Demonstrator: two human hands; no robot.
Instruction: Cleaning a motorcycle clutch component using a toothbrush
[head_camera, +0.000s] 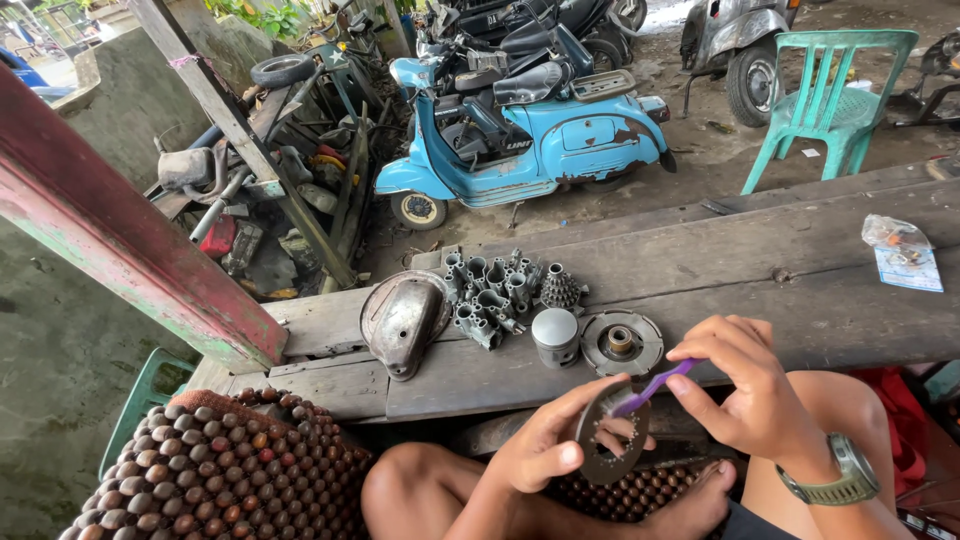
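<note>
head view: left hand (540, 450) grips a round metal disc (607, 442), right hand (745, 385) pinches a purple brush (655, 387).

Scooter repair workshop: scooters (520, 140), engine parts (495, 295)

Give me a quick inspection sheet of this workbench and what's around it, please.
Surface: weathered wooden bench, cracked planks.
Job's things: round metal disc and purple brush, its head against the disc.
Clutter: piston, hub, metal cover, grey casting, small gear, plastic packet.
Hands: left hand holds the disc; right hand, with wristwatch, pinches the brush.
Cables: nothing seen.
Surroundings: blue scooter, green chair, scrap pile, beaded seat mat, dirt floor.
</note>
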